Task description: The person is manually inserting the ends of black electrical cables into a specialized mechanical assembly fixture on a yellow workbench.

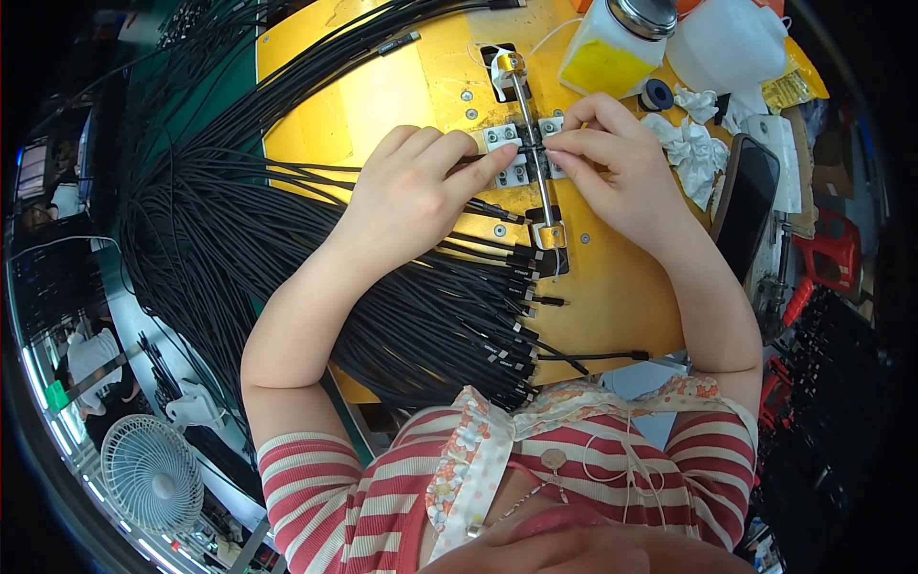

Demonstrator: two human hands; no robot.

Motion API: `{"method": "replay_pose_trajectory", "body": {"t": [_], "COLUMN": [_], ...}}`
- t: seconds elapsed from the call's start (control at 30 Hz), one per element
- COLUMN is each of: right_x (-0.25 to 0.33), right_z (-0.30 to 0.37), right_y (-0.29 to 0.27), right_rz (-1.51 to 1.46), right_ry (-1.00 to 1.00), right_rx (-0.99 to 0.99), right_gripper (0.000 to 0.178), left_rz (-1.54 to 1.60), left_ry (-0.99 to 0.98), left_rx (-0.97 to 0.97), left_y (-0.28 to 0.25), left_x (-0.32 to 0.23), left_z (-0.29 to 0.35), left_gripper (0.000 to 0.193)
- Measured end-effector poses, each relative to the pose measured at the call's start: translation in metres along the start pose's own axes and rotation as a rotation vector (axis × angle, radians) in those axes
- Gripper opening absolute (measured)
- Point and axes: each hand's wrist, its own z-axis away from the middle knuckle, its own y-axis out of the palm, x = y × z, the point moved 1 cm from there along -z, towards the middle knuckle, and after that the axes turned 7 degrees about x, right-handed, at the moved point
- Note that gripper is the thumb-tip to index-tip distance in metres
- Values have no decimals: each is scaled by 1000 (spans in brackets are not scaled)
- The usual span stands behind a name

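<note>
Yellow board (622, 297); black cable (537, 147) apparently runs left-right

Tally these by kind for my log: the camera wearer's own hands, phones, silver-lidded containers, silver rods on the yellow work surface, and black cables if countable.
Hands (left hand, right hand): 2
Phone: 1
Silver-lidded container: 1
Silver rod: 1
Black cables: too many overlapping to count
Total without cables: 5

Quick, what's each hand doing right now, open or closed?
Left hand: fingers curled, index tip at the cable; grip hidden, can't tell.
Right hand: closed, apparently pinching the cable's end.
</note>
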Motion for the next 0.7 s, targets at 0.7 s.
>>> {"method": "replay_pose_trajectory", "body": {"t": [0.7], "right_x": [18], "right_z": [5], "right_y": [-13], "right_rz": [-127], "right_ry": [-74], "right_rx": [115], "right_gripper": [10], "left_rz": [69], "left_ry": [-33], "left_rx": [-29], "left_y": [2], "left_x": [-1], "left_z": [-2], "left_gripper": [43]}}
